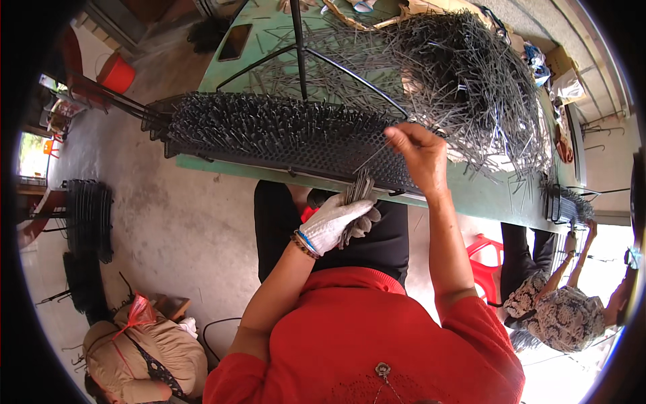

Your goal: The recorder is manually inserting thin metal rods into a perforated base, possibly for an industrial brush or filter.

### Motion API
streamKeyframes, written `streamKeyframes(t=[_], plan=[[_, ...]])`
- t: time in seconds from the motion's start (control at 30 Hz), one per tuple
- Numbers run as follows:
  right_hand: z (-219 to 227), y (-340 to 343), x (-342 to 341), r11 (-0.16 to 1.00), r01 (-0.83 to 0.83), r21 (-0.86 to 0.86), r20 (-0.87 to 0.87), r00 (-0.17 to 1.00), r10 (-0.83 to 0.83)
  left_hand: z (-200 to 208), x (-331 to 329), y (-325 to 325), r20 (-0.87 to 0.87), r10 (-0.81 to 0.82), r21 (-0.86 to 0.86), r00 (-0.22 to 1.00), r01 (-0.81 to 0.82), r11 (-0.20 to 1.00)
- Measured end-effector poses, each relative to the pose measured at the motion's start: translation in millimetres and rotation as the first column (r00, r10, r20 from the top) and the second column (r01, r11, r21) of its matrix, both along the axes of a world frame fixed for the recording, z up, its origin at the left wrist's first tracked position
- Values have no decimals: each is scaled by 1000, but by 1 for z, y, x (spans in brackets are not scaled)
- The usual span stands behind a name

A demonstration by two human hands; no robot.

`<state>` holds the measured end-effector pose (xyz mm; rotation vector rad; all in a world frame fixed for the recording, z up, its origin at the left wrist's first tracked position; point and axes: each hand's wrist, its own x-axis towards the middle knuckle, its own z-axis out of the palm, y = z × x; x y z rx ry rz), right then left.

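Note:
My left hand [331, 222], in a white glove, is closed round a bundle of thin grey metal rods [361, 187] at the table's near edge. Just above and to its right, my bare right hand [425, 153] pinches a single thin rod [371, 158], which slants down to the left. Below that rod lies a long black perforated rack [323, 153]. Short dark rods [262, 124] stand upright and close together in its holes along the left and far side. Bare holes show along the near strip and toward the right end.
A large heap of loose rods [471, 74] covers the far right of the green table [192, 162]. A black metal stand [301, 54] rises behind the rack, near a phone [235, 42]. At right, another person [568, 306] works at a smaller rack [568, 205]. A red bucket [116, 73] stands left.

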<state>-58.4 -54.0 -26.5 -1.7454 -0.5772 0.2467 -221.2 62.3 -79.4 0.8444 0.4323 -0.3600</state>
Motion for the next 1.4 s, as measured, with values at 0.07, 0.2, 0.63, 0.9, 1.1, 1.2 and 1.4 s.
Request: streamKeyframes(t=[0.07, 0.2, 0.63, 0.9, 1.1, 1.2, 1.4], plan=[[6, 2, 5, 997, 72, -28, 184, 981, -66, 0, 3, -2, -18, 7, -27, 1000, -7, 1000], [3, 9, 14, 986, 156, -61, 505, 857, -105, 2, 8, -9, -77, 89, -108, 993, -97, 989], [-11, 31, 18, 986, 160, -54, 849, 526, -39, -9, 2, -10, -115, 171, -202, 979, -192, 960], [-16, 40, 16, 986, 141, -85, 885, 465, 10, -9, 1, -8, -75, 157, -205, 985, -169, 964], [-21, 41, 15, 983, 171, -70, 916, 400, -4, -11, -1, -6, -94, 167, -238, 982, -185, 954], [-29, 41, 18, 981, 151, -125, 907, 418, 51, -8, 0, -5, -120, 158, -231, 980, -182, 956], [-21, 39, 9, 957, 114, -268, 828, 536, 168, -9, 0, -5, -112, 151, -187, 982, -170, 968]])
